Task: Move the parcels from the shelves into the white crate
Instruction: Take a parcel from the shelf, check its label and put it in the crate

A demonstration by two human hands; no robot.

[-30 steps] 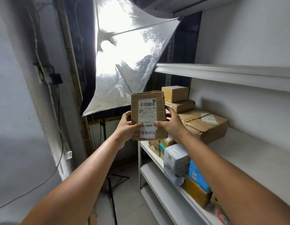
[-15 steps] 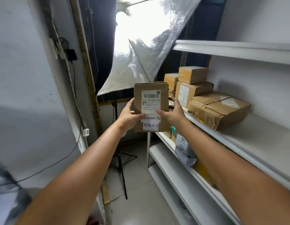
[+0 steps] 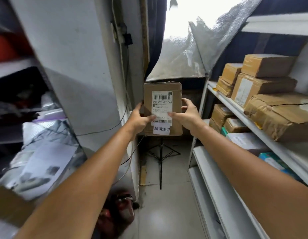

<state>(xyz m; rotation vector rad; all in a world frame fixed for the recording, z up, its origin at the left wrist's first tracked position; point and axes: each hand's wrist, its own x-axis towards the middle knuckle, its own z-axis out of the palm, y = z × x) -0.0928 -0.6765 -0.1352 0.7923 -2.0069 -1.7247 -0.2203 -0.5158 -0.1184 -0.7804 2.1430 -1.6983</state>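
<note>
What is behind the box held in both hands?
Below the box a black tripod shows; above it, a silver reflector. The tripod's pole behind the box is covered.

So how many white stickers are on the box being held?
2. A large barcode label covers the middle of the box; a small sticker sits just below it, near the bottom edge. Other sides are hidden and may carry more.
</note>
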